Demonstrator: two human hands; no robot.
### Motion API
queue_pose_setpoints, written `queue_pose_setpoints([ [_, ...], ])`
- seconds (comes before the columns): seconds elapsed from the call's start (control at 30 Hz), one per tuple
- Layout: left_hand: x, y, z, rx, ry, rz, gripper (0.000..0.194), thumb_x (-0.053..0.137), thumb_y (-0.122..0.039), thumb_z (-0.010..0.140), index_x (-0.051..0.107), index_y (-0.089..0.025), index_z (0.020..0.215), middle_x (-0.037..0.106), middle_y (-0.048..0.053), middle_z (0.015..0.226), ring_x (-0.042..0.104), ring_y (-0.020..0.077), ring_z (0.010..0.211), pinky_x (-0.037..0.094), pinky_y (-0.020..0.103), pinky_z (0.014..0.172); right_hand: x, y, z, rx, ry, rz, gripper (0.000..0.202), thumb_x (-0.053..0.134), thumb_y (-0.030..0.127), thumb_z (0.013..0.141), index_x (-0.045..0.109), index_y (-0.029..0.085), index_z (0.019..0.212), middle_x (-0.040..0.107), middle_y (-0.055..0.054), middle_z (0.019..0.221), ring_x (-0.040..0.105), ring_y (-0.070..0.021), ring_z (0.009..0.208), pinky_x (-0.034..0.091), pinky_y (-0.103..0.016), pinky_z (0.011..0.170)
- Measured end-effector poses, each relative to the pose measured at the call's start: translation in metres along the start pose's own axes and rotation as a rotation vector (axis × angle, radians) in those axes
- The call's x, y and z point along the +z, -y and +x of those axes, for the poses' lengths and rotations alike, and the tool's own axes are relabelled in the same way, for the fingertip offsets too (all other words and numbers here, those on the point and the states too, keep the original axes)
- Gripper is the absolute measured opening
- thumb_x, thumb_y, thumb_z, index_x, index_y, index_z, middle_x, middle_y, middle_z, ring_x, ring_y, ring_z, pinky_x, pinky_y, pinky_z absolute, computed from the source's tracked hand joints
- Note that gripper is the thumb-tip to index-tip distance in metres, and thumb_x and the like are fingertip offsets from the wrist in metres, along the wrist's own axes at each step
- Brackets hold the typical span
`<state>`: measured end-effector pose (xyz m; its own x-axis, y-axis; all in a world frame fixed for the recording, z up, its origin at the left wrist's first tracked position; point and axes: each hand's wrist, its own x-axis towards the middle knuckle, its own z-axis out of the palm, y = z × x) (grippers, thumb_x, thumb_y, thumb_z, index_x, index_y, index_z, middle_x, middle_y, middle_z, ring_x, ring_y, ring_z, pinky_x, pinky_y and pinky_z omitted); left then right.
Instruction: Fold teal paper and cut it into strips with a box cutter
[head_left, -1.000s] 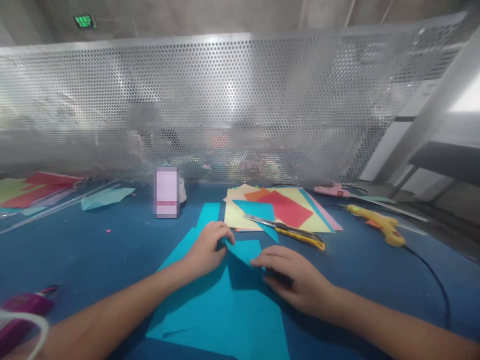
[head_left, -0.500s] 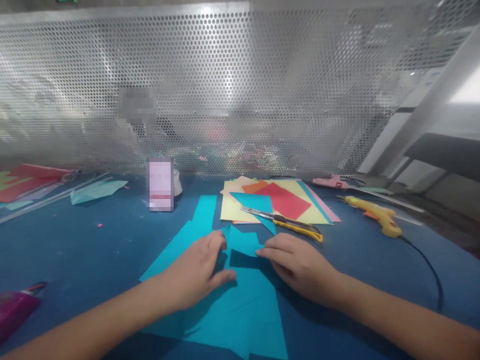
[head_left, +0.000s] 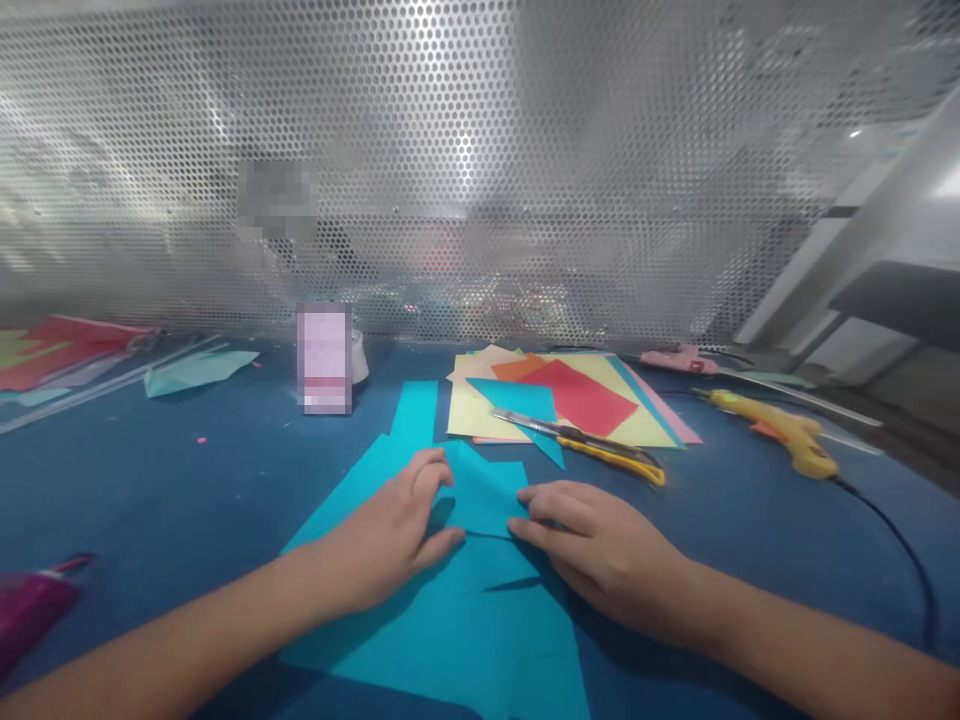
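A small piece of bright blue paper [head_left: 487, 497] lies partly raised over a larger blue paper sheet [head_left: 442, 640] on the table in front of me. At its left side is my left hand [head_left: 397, 530], the bent fingers and the thumb holding that edge from above. My right hand [head_left: 607, 550] pinches the right edge with thumb and fingertips. Shadows fall on the large sheet beneath. A narrow blue paper strip [head_left: 416, 410] extends away behind the left hand. Beyond the right hand, a yellow-handled utility knife [head_left: 600, 446] rests with its blade over a blue paper scrap [head_left: 525, 400].
Coloured paper sheets [head_left: 465, 410] are stacked behind the knife. A yellow glue gun [head_left: 787, 430] with a cord lies right, a pink glue gun [head_left: 679, 360] farther back. A phone [head_left: 324, 360] stands upright left of centre. A perforated metal panel [head_left: 450, 150] closes the back.
The small blue paper's front edge has come down toward the large sheet. My right hand has shifted slightly down along its edge; my left hand has barely moved. The view has tilted slightly.
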<state>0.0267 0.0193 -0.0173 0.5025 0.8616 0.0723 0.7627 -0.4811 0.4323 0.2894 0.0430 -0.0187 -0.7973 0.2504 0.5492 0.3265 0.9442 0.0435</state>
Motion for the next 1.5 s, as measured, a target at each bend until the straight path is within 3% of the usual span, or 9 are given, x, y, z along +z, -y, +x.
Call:
queue_pose_setpoints([
  [0.17, -0.004, -0.010, -0.004, 0.090, 0.014, -0.001, 0.031, 0.040, -0.009, 0.083, 0.042, -0.021, 0.111, 0.041, 0.013, 0.131, 0.044, 0.0283, 0.123, 0.048, 0.042, 0.092, 0.001, 0.000, -0.005, 0.007, 0.041, -0.026, 0.035, 0.034, 0.012, 0.096, 0.067, 0.013, 0.108, 0.071, -0.014, 0.103, 0.067, -0.0226, 0.100, 0.059, -0.034, 0.079],
  [0.27, -0.004, -0.018, -0.004, 0.100, 0.023, 0.035, 0.034, 0.047, -0.024, 0.090, 0.041, -0.020, 0.123, 0.037, 0.014, 0.139, 0.040, 0.0308, 0.128, 0.042, 0.048, 0.101, 0.000, -0.001, -0.008, -0.030, 0.074, -0.022, 0.035, 0.035, 0.011, 0.096, 0.066, 0.012, 0.110, 0.070, -0.013, 0.111, 0.066, -0.0221, 0.103, 0.059, -0.035, 0.082],
  [0.37, 0.000, -0.020, -0.004, 0.106, 0.042, 0.079, 0.057, 0.052, -0.049, 0.090, 0.035, -0.021, 0.136, 0.029, 0.016, 0.148, 0.028, 0.0363, 0.137, 0.031, 0.058, 0.108, 0.001, -0.003, -0.010, -0.061, 0.099, -0.013, 0.035, 0.035, 0.010, 0.095, 0.066, 0.011, 0.111, 0.069, -0.013, 0.115, 0.066, -0.0223, 0.105, 0.057, -0.036, 0.087],
  [0.5, 0.003, -0.018, -0.003, 0.121, 0.082, 0.114, 0.063, 0.051, -0.055, 0.090, 0.035, -0.021, 0.140, 0.029, 0.014, 0.151, 0.019, 0.0361, 0.142, 0.018, 0.060, 0.113, 0.000, -0.004, -0.009, -0.091, 0.136, 0.048, 0.034, 0.035, 0.010, 0.095, 0.066, 0.009, 0.111, 0.070, -0.014, 0.114, 0.066, -0.0216, 0.106, 0.056, -0.036, 0.090],
  [0.67, -0.001, -0.017, -0.003, 0.168, 0.082, 0.069, 0.039, 0.043, -0.027, 0.093, 0.045, -0.021, 0.132, 0.040, 0.011, 0.144, 0.015, 0.0328, 0.143, 0.023, 0.056, 0.114, 0.000, -0.004, -0.008, -0.103, 0.152, 0.081, 0.035, 0.035, 0.008, 0.094, 0.065, 0.008, 0.112, 0.070, -0.014, 0.111, 0.066, -0.0222, 0.105, 0.057, -0.037, 0.088],
  [0.8, -0.002, -0.018, -0.004, 0.146, 0.102, 0.049, 0.042, 0.040, -0.015, 0.089, 0.045, -0.020, 0.130, 0.033, 0.013, 0.148, 0.019, 0.0327, 0.142, 0.029, 0.053, 0.112, 0.002, -0.005, -0.008, -0.125, 0.155, 0.081, 0.034, 0.036, 0.009, 0.095, 0.065, 0.007, 0.112, 0.071, -0.013, 0.111, 0.065, -0.0234, 0.106, 0.056, -0.038, 0.089],
  [0.93, -0.002, -0.016, -0.005, 0.102, 0.141, 0.069, 0.051, 0.048, -0.035, 0.092, 0.037, -0.019, 0.139, 0.014, 0.015, 0.157, 0.014, 0.0378, 0.143, 0.029, 0.057, 0.110, 0.004, -0.005, -0.010, -0.139, 0.157, 0.064, 0.033, 0.036, 0.011, 0.097, 0.064, 0.009, 0.114, 0.071, -0.011, 0.112, 0.064, -0.0244, 0.109, 0.055, -0.039, 0.091],
  [1.07, -0.001, -0.014, -0.003, 0.070, 0.184, 0.111, 0.086, 0.057, -0.068, 0.080, 0.032, -0.017, 0.144, 0.013, 0.018, 0.157, 0.001, 0.0434, 0.143, 0.023, 0.062, 0.109, 0.004, -0.005, -0.010, -0.165, 0.161, 0.073, 0.033, 0.035, 0.012, 0.098, 0.064, 0.008, 0.112, 0.071, -0.011, 0.112, 0.063, -0.0231, 0.110, 0.054, -0.037, 0.093],
  [1.5, 0.002, -0.018, -0.004, 0.132, 0.155, 0.114, 0.063, 0.063, -0.060, 0.081, 0.048, -0.018, 0.127, 0.035, 0.020, 0.146, 0.024, 0.0398, 0.139, 0.032, 0.055, 0.107, -0.004, -0.005, -0.005, -0.196, 0.260, 0.172, 0.034, 0.036, 0.011, 0.095, 0.064, 0.010, 0.115, 0.068, -0.012, 0.118, 0.060, -0.0217, 0.116, 0.051, -0.036, 0.097],
])
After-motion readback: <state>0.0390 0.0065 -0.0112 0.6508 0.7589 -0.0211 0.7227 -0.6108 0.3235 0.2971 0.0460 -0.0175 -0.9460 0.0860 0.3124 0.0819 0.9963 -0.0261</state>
